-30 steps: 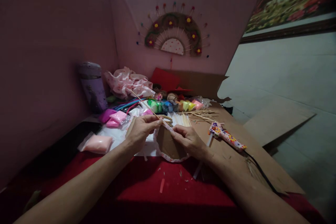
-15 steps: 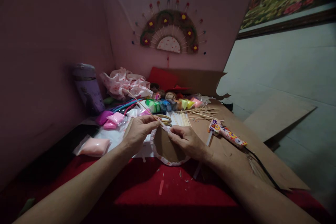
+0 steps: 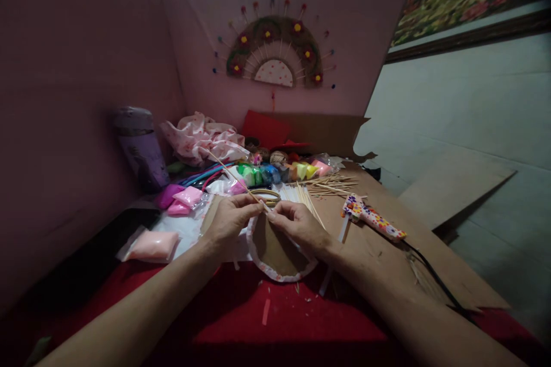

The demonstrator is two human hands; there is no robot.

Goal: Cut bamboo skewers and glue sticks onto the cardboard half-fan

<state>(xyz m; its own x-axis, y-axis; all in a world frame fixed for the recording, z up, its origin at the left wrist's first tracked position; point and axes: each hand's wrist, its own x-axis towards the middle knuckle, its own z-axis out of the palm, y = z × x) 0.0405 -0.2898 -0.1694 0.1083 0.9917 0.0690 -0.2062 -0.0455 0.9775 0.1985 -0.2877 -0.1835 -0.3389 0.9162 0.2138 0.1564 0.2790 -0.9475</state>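
Observation:
A rounded brown cardboard piece (image 3: pixel 278 246) with a white, pink-specked fabric edge hangs below my fingers, over the red cloth. My left hand (image 3: pixel 228 221) is closed in a pinch on a thin wooden stick (image 3: pixel 230 173), which slants up and away to the left. The stick's near end meets the top of the cardboard's edging, between the two hands. My right hand (image 3: pixel 301 228) pinches that same edging, its fingertips close to those of my left. Whether the stick is fixed to the cardboard is hidden by the fingers.
A flower-patterned glue gun (image 3: pixel 374 219) with a black cord lies at right on cardboard. Wooden sticks (image 3: pixel 331 185) are behind it. Bagged coloured clay (image 3: pixel 152 245), crumpled fabric (image 3: pixel 204 137) and a purple tumbler (image 3: pixel 142 152) stand left. A decorated fan (image 3: pixel 275 73) is on the back panel.
My right hand has shifted slightly left, its fingertips nearer my left hand's. The cardboard piece's lower edge sits a little lower. The stick stays in my left hand.

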